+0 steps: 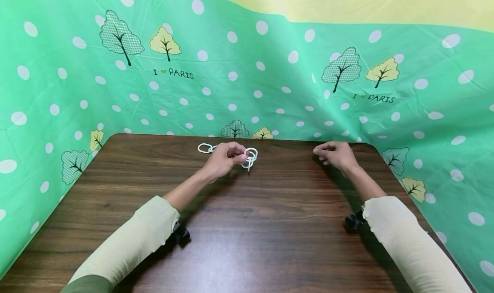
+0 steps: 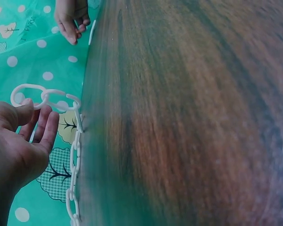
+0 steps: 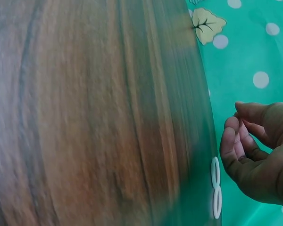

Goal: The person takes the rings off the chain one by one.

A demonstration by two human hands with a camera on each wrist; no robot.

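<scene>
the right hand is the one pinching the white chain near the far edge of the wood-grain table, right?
Wrong hand: the head view shows the left hand pinching the white chain, not the right hand. It is indeed near the far edge of the wood-grain table.

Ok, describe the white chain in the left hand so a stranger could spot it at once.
Start with the dark table and follow it to its far side, by the green dotted cloth. There the left hand grips a chain of white oval rings. Unlike the pair of white links near the right hand, it is held and shows more rings.
</scene>
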